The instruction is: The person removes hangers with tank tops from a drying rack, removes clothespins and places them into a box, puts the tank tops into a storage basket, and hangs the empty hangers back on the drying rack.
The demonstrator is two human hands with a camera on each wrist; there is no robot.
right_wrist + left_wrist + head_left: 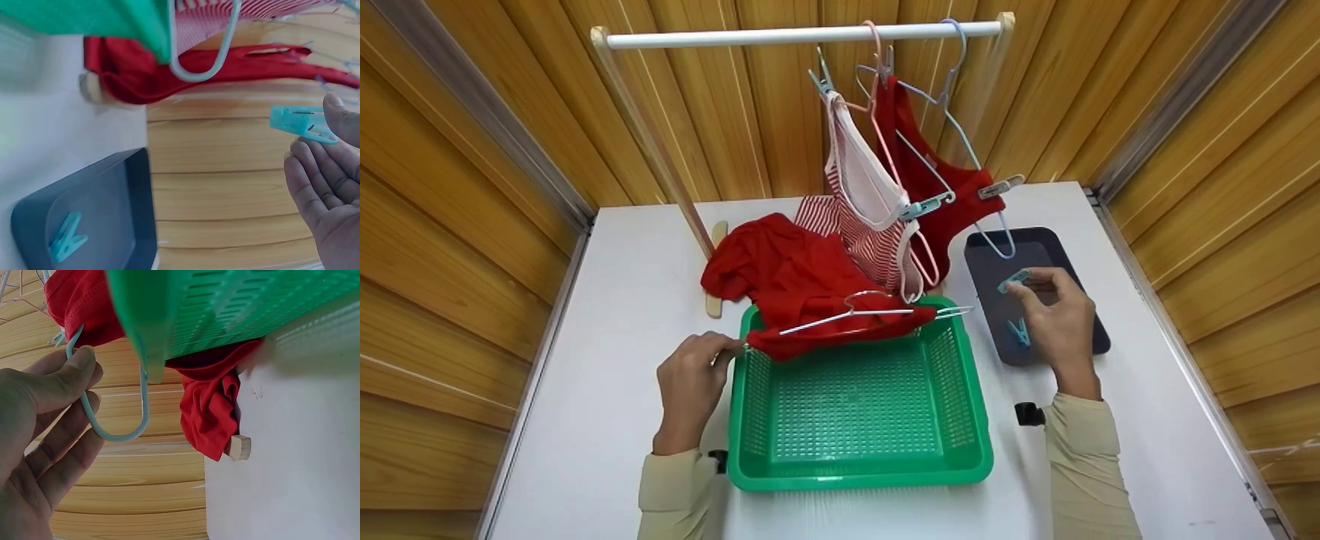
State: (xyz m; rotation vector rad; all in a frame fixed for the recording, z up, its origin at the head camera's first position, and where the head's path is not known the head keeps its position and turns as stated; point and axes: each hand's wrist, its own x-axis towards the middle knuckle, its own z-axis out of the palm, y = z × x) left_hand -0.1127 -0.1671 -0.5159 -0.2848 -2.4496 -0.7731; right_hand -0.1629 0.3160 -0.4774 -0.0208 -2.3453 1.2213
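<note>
My left hand [690, 382] pinches one end of a pale hanger [119, 437] between thumb and fingers, beside the basket's left rim. A red garment [791, 259] lies over that hanger and the far rim of the green basket [855, 480]. Over the dark tray [986, 281], my right hand [1063, 322] holds a light blue clothespin [301, 121] between thumb and fingertips. Another blue clothespin [67, 239] lies in the tray. The right end of the hanger [956, 311] sticks out past the garment.
A drying rack with a white rail [780, 36] stands behind the basket. From it hang a striped garment [859, 225] and a red top [915, 142], each on a hanger with clothespins. Wood-patterned walls [457, 225] enclose the white table [607, 300].
</note>
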